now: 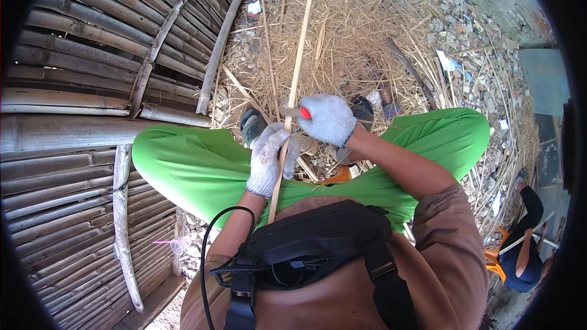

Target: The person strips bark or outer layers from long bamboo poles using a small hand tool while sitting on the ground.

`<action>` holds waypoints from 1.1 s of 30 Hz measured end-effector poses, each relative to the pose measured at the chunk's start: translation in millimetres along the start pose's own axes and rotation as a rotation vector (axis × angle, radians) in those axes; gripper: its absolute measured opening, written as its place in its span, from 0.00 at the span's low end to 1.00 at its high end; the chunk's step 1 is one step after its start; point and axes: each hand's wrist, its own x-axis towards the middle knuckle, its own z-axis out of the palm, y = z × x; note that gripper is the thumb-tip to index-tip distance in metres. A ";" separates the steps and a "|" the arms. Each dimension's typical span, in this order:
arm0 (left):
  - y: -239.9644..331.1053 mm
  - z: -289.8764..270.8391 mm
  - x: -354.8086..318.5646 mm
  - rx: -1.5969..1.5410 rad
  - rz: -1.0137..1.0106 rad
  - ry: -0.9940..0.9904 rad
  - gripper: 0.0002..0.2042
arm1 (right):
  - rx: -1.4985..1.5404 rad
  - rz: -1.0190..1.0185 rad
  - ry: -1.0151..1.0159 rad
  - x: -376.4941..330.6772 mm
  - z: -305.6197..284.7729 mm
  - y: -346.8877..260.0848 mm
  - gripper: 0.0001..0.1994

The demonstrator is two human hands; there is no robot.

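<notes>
A long pale bamboo strip (299, 55) runs from my lap out over the ground, its far end pointing away from me. My left hand (266, 157), in a white knit glove, is closed around the strip just above my lap. My right hand (328, 120), gloved as well, grips a knife by its red handle (304, 113). The short, dull blade (288, 111) lies across the strip, slightly beyond my left fingers. Most of the handle is hidden inside my right fist.
Bamboo-pole walling (79, 128) stands close on my left. Straw-like shavings (348, 30) and loose sticks cover the ground ahead. A dark stick (409, 67) lies to the front right. Another person (526, 244) sits on an orange chair (494, 263) at the far right.
</notes>
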 end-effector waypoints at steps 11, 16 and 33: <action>-4.9 1.6 -2.0 -0.030 -0.056 -0.086 0.14 | -0.104 0.110 -0.050 8.0 -1.7 0.8 0.14; -4.3 9.1 -7.3 0.127 -0.027 -0.078 0.13 | -0.118 0.122 0.003 21.4 -28.8 28.7 0.14; 2.7 12.2 -10.5 0.252 0.014 -0.066 0.13 | -0.248 0.175 -0.049 68.2 -60.8 61.9 0.15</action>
